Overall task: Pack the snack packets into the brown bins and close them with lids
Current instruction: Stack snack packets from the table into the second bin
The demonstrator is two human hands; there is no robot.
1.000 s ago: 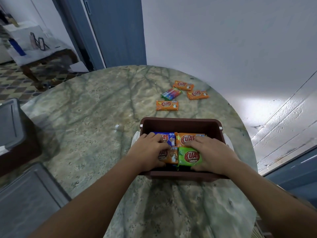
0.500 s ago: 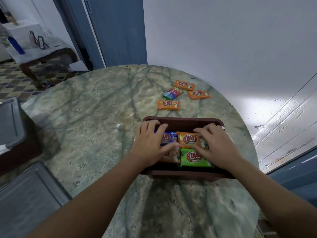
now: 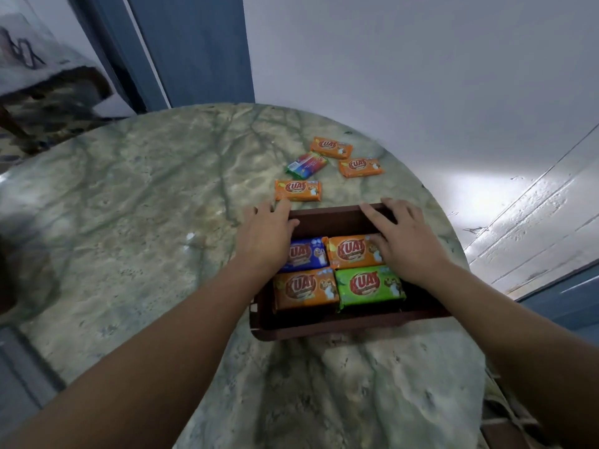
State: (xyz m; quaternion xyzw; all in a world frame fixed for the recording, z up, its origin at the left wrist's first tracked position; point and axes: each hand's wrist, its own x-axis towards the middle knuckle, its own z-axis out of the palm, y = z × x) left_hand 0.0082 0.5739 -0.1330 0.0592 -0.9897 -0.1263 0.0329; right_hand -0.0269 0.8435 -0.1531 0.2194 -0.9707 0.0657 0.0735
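Observation:
A brown bin (image 3: 327, 328) stands on the round marble table (image 3: 146, 222). Its top layer shows a blue packet (image 3: 306, 254), an orange packet (image 3: 351, 251), a second orange packet (image 3: 304, 288) and a green packet (image 3: 369, 285). My left hand (image 3: 265, 234) lies over the bin's far left corner, fingers spread, holding nothing. My right hand (image 3: 400, 238) rests over the far right part of the bin, fingertips on the far rim, empty. Beyond the bin lie loose packets: an orange one (image 3: 298, 190) just past my left fingertips, a multicoloured one (image 3: 307, 163), and two more orange ones (image 3: 331, 147) (image 3: 360, 166).
A white wall (image 3: 405, 76) rises right behind the table. A blue door (image 3: 194, 50) stands at the back left. A grey flat thing (image 3: 16, 377), perhaps a lid, shows at the lower left edge. A dark blurred shape (image 3: 13, 264) sits at the far left.
Both hands have slid from the near packets in the bin forward to its far rim, uncovering the near orange and green packets. The camera has moved closer.

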